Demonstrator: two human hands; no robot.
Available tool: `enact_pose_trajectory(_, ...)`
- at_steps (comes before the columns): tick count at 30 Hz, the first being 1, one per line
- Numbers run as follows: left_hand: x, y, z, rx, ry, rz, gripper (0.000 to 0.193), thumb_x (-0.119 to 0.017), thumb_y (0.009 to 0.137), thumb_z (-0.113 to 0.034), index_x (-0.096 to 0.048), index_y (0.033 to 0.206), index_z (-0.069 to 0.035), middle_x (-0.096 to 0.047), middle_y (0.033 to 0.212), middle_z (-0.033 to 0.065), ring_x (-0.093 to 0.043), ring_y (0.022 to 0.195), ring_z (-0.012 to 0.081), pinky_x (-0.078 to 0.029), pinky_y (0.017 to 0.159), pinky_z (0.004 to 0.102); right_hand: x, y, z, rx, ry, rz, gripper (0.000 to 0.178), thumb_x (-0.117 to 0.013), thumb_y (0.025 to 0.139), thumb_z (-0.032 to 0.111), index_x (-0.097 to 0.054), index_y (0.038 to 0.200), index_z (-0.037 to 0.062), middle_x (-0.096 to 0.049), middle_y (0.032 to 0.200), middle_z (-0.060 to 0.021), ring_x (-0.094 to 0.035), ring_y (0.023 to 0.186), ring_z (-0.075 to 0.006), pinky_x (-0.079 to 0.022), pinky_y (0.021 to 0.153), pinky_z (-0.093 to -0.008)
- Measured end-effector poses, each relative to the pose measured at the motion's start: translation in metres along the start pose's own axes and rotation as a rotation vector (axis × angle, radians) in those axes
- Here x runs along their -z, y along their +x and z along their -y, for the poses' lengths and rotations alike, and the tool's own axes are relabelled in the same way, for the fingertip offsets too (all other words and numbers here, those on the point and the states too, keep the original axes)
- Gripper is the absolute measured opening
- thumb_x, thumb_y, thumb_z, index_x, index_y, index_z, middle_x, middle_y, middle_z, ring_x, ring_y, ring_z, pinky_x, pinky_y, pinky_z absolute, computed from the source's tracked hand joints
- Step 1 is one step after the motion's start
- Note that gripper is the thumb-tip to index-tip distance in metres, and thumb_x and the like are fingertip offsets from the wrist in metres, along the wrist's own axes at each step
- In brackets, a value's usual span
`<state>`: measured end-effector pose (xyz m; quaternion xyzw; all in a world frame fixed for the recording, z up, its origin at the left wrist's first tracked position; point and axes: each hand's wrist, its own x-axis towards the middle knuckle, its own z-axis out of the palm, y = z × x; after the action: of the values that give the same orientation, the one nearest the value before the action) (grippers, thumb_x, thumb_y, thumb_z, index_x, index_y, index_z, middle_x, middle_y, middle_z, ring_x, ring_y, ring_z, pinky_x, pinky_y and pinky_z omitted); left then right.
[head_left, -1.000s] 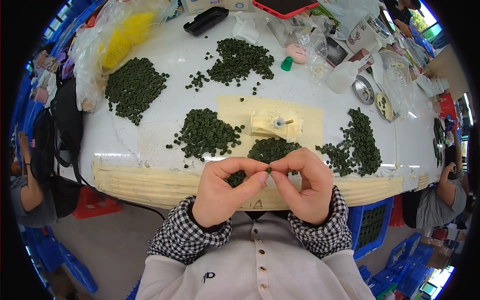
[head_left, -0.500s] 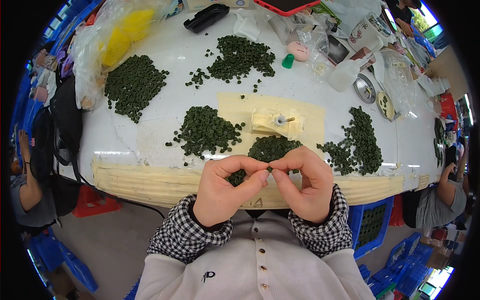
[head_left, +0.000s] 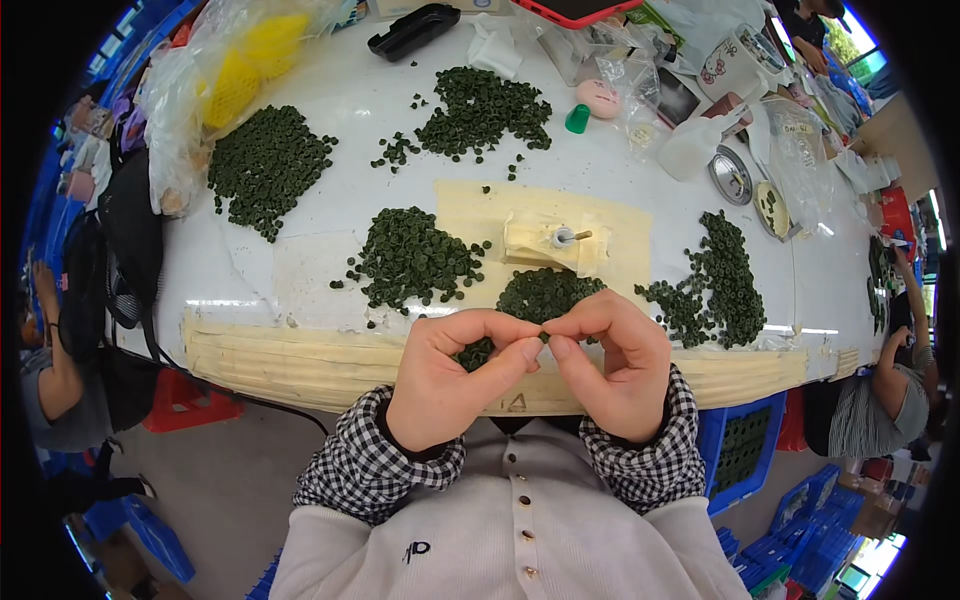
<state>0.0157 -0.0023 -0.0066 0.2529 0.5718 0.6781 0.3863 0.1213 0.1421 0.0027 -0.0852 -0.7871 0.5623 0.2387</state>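
Thumb and forefinger of my left hand [head_left: 455, 375] meet those of my right hand [head_left: 617, 370] over the table's near edge. Between the fingertips is one small dark green round piece [head_left: 543, 337], mostly covered by them. Just beyond the hands lies a heap of similar green pieces [head_left: 548, 292], partly hidden by my fingers; a few more show under my left hand. Behind that heap stands a tape-wrapped block [head_left: 530, 240] with a metal pin [head_left: 578, 237] sticking out to the right. A bigger heap [head_left: 415, 258] is left of it.
More green heaps lie at the far left [head_left: 268, 170], far middle [head_left: 485, 112] and right [head_left: 730, 280]. A plastic bag with yellow netting [head_left: 250, 70], a black tray [head_left: 412, 32], a green cap [head_left: 577, 119] and a round tin [head_left: 730, 175] edge the table. A blue crate [head_left: 742, 450] stands lower right.
My hands stay pinched together on the small piece, with only a slight shift to the right. The heaps and the block look the same.
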Motion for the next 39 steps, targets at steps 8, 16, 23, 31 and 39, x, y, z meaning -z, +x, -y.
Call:
enact_pose_trajectory(8,-0.0011,0.0,-0.0002,-0.033,0.038,0.002,0.013,-0.062,0.083,-0.003,-0.065,0.093,0.004,-0.064,0.078,0.0024,-0.052,0.069,0.0039,-0.043,0.063,0.0189,-0.0022,-0.0038,0.0002,-0.164,0.124,0.008,0.012,-0.062,0.08,0.0,-0.063,0.092,-0.0027,-0.063,0.079,-0.0069,-0.06,0.072,-0.0109,-0.048,0.068,-0.0234)
enact_pose_trajectory(16,-0.0036,-0.0012,0.0017,-0.041,0.058,-0.054,0.009,-0.062,0.081,-0.001,-0.063,0.088,0.005,-0.059,0.073,-0.0011,-0.046,0.066,0.0028,-0.041,0.06,0.0182,-0.0066,-0.004,0.0008,0.039,-0.102,-0.006,0.015,-0.064,0.075,-0.004,-0.063,0.09,-0.0022,-0.061,0.076,-0.008,-0.061,0.066,-0.0136,-0.049,0.06,-0.0231)
enact_pose_trajectory(23,-0.002,-0.0001,-0.0032,0.052,-0.013,-0.035,0.01,-0.063,0.082,-0.002,-0.064,0.09,0.004,-0.064,0.077,0.0023,-0.055,0.071,0.0048,-0.045,0.066,0.0194,-0.0066,-0.0035,-0.0005,0.044,-0.077,-0.024,0.016,-0.063,0.076,-0.006,-0.064,0.091,-0.0022,-0.061,0.076,-0.0081,-0.061,0.065,-0.0132,-0.049,0.059,-0.0231)
enact_pose_trajectory(31,0.001,-0.0015,0.0029,0.006,0.006,-0.03,0.01,-0.063,0.082,-0.002,-0.064,0.09,0.004,-0.063,0.076,0.0018,-0.053,0.07,0.0042,-0.044,0.064,0.0197,-0.0057,-0.0029,0.0005,0.054,-0.084,0.008,0.017,-0.063,0.076,-0.006,-0.064,0.093,-0.0021,-0.062,0.077,-0.0081,-0.061,0.066,-0.0132,-0.049,0.06,-0.0232)
enact_pose_trajectory(39,0.002,-0.0051,0.0016,-0.101,0.135,-0.04,0.009,-0.065,0.079,0.0,-0.065,0.087,0.003,-0.06,0.071,0.0011,-0.049,0.062,0.0044,-0.041,0.058,0.0198,-0.0038,-0.0032,-0.0009,0.039,0.027,0.058,0.018,-0.064,0.074,-0.007,-0.064,0.092,-0.001,-0.062,0.077,-0.0089,-0.061,0.067,-0.0151,-0.048,0.061,-0.024)
